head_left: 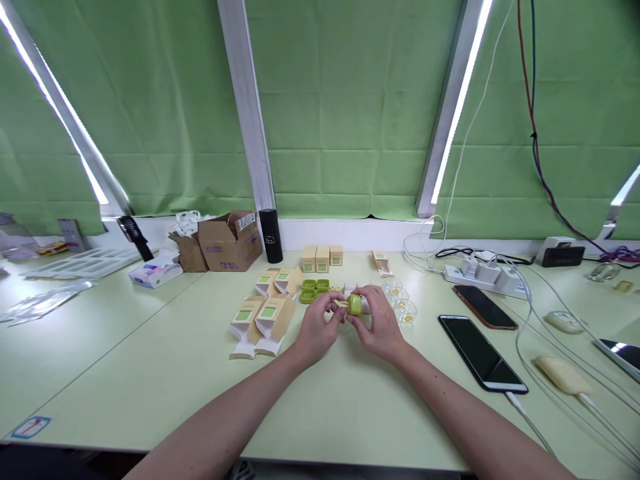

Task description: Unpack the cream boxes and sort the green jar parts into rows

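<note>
A pale green table (125, 373) fills the lower half of the view, backed by green curtains (350, 107) at twelve o'clock. At ten o'clock from the hands sits an open cardboard box (230, 241), with a black cylinder (271, 235) standing upright just beside it on its right. At three o'clock, well apart from the hands, lie two dark phones: the nearer phone (481, 352) with a cable at its lower end, and the farther phone (484, 306) beyond it, close to a white power strip (483, 274) at two o'clock. At nine o'clock, near the left hand, lie four open tan cartons (263, 319) with green labels; three closed small cartons (322, 259) stand in a row at twelve o'clock. Just beyond the hands, at eleven o'clock, rest green square trays (314, 291), and at two o'clock, just beside the right hand, clear plastic cups (403, 305).

The left hand (316, 330) and the right hand (381, 323) meet above the table's middle. Both pinch a small green cap-like piece (355, 305) between their fingertips, the left from nine o'clock, the right from three o'clock, fingers curled around it. Whether the piece touches the table cannot be told.
</note>
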Demonstrator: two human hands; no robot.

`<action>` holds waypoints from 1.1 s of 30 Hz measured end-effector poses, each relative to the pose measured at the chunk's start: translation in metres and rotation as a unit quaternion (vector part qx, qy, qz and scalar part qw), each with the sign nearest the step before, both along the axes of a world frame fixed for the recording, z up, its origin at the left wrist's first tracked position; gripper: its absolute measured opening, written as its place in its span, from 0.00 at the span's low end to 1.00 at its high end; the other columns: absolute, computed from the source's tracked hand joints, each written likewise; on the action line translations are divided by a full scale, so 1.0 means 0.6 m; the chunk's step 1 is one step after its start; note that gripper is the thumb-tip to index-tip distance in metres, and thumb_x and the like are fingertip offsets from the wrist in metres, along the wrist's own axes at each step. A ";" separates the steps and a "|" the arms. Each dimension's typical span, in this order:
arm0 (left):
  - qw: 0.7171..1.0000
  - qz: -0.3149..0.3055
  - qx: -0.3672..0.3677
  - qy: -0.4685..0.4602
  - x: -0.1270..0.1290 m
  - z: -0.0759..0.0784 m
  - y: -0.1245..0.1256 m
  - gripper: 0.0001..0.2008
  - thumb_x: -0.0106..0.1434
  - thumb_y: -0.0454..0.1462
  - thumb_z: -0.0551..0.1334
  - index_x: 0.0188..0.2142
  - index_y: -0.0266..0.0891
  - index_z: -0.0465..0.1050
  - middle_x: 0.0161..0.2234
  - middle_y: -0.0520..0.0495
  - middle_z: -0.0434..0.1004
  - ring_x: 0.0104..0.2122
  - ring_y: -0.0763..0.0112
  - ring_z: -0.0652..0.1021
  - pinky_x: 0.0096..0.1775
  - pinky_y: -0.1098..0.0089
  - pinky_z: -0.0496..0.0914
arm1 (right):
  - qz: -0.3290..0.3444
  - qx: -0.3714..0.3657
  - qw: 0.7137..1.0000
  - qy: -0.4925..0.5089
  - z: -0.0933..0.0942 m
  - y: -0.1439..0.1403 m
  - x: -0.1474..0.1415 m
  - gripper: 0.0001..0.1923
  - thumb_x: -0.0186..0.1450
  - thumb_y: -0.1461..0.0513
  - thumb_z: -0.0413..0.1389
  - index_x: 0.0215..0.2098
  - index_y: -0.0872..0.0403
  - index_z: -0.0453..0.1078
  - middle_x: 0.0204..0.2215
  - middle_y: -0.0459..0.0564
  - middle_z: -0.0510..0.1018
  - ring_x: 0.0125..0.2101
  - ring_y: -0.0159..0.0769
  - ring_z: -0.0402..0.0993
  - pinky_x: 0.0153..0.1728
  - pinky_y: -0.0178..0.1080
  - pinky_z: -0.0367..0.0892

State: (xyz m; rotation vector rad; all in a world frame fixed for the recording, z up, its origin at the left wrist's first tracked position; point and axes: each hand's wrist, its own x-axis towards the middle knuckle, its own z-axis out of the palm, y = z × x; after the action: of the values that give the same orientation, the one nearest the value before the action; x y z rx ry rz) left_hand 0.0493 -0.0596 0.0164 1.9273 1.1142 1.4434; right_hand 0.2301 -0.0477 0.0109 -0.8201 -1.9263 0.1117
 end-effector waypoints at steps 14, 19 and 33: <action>0.999 -0.014 -0.016 -0.030 0.001 0.004 -0.001 0.04 0.66 0.37 0.64 0.36 0.39 0.72 0.29 0.51 0.76 0.28 0.70 0.78 0.36 0.68 0.72 | 0.030 -0.001 1.000 -0.003 -0.004 0.000 0.001 0.21 0.64 0.63 0.60 0.55 0.50 0.65 0.47 0.55 0.75 0.50 0.51 0.69 0.48 0.54 0.71; 0.999 -0.018 -0.024 -0.026 0.000 0.006 -0.003 0.03 0.66 0.37 0.63 0.36 0.40 0.71 0.28 0.52 0.76 0.28 0.70 0.77 0.34 0.69 0.70 | 0.032 -0.002 0.999 -0.005 -0.005 0.002 0.001 0.21 0.64 0.62 0.61 0.55 0.50 0.65 0.47 0.56 0.75 0.50 0.51 0.70 0.48 0.54 0.72; 0.998 -0.032 -0.031 -0.032 -0.001 0.005 -0.001 0.04 0.65 0.37 0.63 0.34 0.40 0.70 0.27 0.52 0.75 0.27 0.70 0.77 0.33 0.69 0.71 | 0.042 -0.003 0.999 -0.011 -0.007 0.003 0.002 0.20 0.65 0.60 0.61 0.55 0.50 0.66 0.47 0.56 0.75 0.49 0.51 0.71 0.48 0.54 0.73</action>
State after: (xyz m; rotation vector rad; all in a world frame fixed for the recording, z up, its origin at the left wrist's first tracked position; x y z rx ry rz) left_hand 0.0489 -0.0602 0.0191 1.8447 1.0467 1.4093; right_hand 0.2313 -0.0459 0.0064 -0.7481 -1.9813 0.1604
